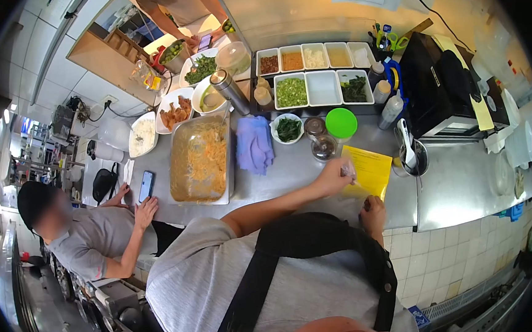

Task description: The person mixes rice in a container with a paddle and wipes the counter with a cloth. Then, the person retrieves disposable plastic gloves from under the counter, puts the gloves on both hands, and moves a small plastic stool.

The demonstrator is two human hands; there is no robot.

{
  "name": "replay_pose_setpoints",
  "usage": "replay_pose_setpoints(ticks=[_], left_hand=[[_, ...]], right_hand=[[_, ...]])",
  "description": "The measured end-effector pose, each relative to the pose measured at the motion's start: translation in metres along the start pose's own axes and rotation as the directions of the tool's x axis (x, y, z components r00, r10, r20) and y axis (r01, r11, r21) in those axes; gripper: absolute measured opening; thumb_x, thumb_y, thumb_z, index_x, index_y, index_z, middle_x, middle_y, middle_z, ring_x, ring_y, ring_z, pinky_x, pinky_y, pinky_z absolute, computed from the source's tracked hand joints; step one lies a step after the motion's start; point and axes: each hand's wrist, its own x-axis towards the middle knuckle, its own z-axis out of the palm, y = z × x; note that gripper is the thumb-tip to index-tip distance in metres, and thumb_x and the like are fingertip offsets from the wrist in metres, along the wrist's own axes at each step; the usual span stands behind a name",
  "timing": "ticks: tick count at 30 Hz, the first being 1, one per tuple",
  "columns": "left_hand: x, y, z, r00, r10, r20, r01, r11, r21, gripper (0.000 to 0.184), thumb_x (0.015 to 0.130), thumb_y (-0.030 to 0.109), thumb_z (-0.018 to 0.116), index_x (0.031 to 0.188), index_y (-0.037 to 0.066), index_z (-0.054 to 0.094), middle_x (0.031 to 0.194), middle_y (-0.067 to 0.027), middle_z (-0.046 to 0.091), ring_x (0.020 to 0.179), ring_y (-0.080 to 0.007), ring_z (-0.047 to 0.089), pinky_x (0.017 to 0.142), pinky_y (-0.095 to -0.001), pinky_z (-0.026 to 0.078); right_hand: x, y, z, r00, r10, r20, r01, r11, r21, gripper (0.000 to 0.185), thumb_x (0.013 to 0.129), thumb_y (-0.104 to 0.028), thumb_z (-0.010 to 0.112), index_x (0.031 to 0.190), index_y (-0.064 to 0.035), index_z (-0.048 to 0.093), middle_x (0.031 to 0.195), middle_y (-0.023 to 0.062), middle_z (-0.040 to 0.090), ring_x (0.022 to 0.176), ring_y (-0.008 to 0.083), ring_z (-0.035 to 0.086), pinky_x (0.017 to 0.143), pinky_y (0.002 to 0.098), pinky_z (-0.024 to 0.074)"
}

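Observation:
On the near part of the steel counter, a yellow sheet (371, 170) with printed lines lies in front of me. My left hand (330, 179) is closed at its left edge, with crumpled clear plastic (348, 170) at the fingertips. My right hand (373, 213) is at the sheet's lower edge, its fingers curled together; what they hold, if anything, is too small to make out. Beyond the sheet are a green lid (341, 122), two dark-filled glass jars (324, 148) and a white bowl of dark greens (288, 128).
A steel tray of shredded orange food (199, 161) and a purple cloth (254, 145) are to the left. White tubs of toppings (290, 91) line the back. A pot with a white-handled utensil (408, 150) stands right. A co-worker (107, 229) leans at the left beside a phone (146, 185).

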Motion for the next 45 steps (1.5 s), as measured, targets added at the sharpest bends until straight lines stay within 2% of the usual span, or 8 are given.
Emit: replay_pose_setpoints(ticks=[3, 6, 12, 21, 27, 37, 40, 45], left_hand=[[-0.002, -0.025, 0.0, 0.999, 0.0, 0.035, 0.0, 1.0, 0.003, 0.012, 0.077, -0.005, 0.051, 0.085, 0.001, 0.059, 0.076, -0.006, 0.061, 0.065, -0.0128, 0.056, 0.058, -0.0255, 0.045], [-0.006, -0.034, 0.003, 0.998, 0.029, 0.056, -0.038, 0.987, 0.157, 0.014, 0.076, -0.004, 0.048, 0.084, 0.001, 0.058, 0.074, -0.007, 0.06, 0.065, -0.015, 0.057, 0.059, -0.0276, 0.045], [-0.018, -0.015, 0.007, 0.987, 0.013, 0.159, -0.055, 0.963, 0.262, 0.014, 0.077, 0.0, 0.046, 0.084, -0.001, 0.058, 0.069, -0.0099, 0.059, 0.065, -0.0174, 0.058, 0.061, -0.0307, 0.046], [-0.02, -0.02, 0.009, 0.981, -0.037, 0.191, -0.023, 0.952, 0.306, 0.016, 0.077, 0.001, 0.046, 0.084, -0.001, 0.06, 0.07, -0.0114, 0.061, 0.064, -0.02, 0.06, 0.062, -0.0321, 0.048], [-0.021, -0.031, 0.014, 0.976, -0.056, 0.21, -0.015, 0.946, 0.323, 0.014, 0.077, 0.002, 0.047, 0.083, 0.0, 0.059, 0.069, -0.0119, 0.061, 0.065, -0.021, 0.06, 0.063, -0.0329, 0.048], [-0.025, -0.013, 0.014, 0.96, -0.053, 0.274, -0.071, 0.902, 0.426, 0.014, 0.076, 0.009, 0.053, 0.082, 0.0, 0.062, 0.072, -0.0153, 0.062, 0.068, -0.025, 0.062, 0.065, -0.0359, 0.049], [-0.029, 0.003, 0.016, 0.947, -0.195, 0.255, -0.006, 0.785, 0.619, 0.02, 0.078, 0.02, 0.058, 0.082, 0.001, 0.064, 0.074, -0.0177, 0.063, 0.07, -0.0313, 0.063, 0.065, -0.0396, 0.049], [-0.023, -0.013, 0.008, 0.984, -0.076, 0.164, -0.097, 0.543, 0.834, 0.031, 0.08, 0.031, 0.06, 0.079, 0.0, 0.065, 0.08, -0.0188, 0.064, 0.075, -0.0364, 0.063, 0.067, -0.0449, 0.05]], right_hand=[[0.0, -0.003, 0.002, 0.992, 0.129, -0.004, -0.127, 0.98, 0.153, 0.02, 0.071, -0.006, 0.068, 0.089, -0.0066, 0.061, 0.077, 0.0112, 0.059, 0.074, 0.0299, 0.059, 0.064, 0.0397, 0.0469], [-0.001, -0.009, 0.001, 0.987, 0.145, -0.065, -0.138, 0.985, 0.106, 0.024, 0.068, -0.009, 0.072, 0.089, -0.0068, 0.061, 0.076, 0.0111, 0.059, 0.073, 0.03, 0.058, 0.065, 0.0413, 0.0462], [0.006, -0.016, -0.001, 0.957, -0.136, -0.256, 0.134, 0.991, -0.027, 0.017, 0.072, -0.013, 0.072, 0.085, -0.0057, 0.064, 0.076, 0.0096, 0.059, 0.077, 0.03, 0.058, 0.067, 0.0392, 0.0463], [0.008, -0.004, 0.013, 0.952, -0.216, -0.216, 0.206, 0.976, -0.069, 0.013, 0.073, -0.012, 0.07, 0.084, -0.0076, 0.066, 0.078, 0.0082, 0.059, 0.077, 0.029, 0.058, 0.067, 0.0393, 0.0458], [0.001, -0.004, 0.017, 0.968, -0.181, -0.175, 0.151, 0.973, -0.173, 0.019, 0.074, -0.014, 0.07, 0.092, -0.009, 0.069, 0.079, 0.008, 0.059, 0.077, 0.0277, 0.057, 0.071, 0.0404, 0.0448], [0.002, -0.015, 0.018, 0.94, -0.242, -0.242, 0.214, 0.968, -0.134, 0.018, 0.078, -0.012, 0.067, 0.094, -0.0054, 0.067, 0.093, 0.007, 0.06, 0.092, 0.0267, 0.056, 0.078, 0.0395, 0.042], [0.002, -0.016, 0.014, 0.948, -0.214, -0.237, 0.178, 0.97, -0.164, 0.02, 0.078, -0.013, 0.067, 0.097, -0.0057, 0.066, 0.097, 0.0057, 0.061, 0.095, 0.0262, 0.056, 0.078, 0.0403, 0.0411], [-0.006, -0.013, 0.007, 0.957, -0.158, -0.242, 0.111, 0.974, -0.198, 0.018, 0.078, -0.015, 0.067, 0.094, -0.0066, 0.066, 0.096, 0.0043, 0.06, 0.095, 0.0251, 0.056, 0.077, 0.041, 0.0394]])
